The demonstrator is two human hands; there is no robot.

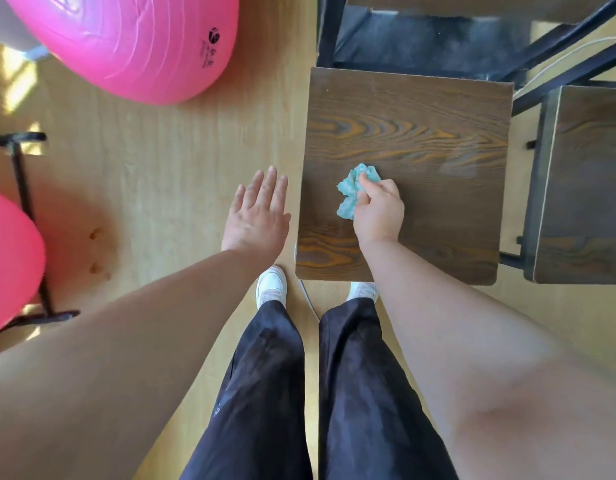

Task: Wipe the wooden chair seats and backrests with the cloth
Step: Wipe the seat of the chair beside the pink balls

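Observation:
A dark wooden chair seat point(420, 133) with orange grain lies right in front of me. My right hand point(379, 213) grips a crumpled turquoise cloth point(351, 190) and holds it on the seat's left middle part. My left hand point(258, 213) hovers flat, fingers straight, above the floor just left of the seat's edge and holds nothing. A second wooden chair seat point(587, 188) stands to the right. No backrest shows clearly.
A big pink exercise ball point(126, 43) sits on the light wood floor point(161, 168) at the upper left, another pink ball point(12, 258) on a black stand at the left edge. Black metal frame bars point(559, 57) run behind the chairs. My feet stand at the seat's front edge.

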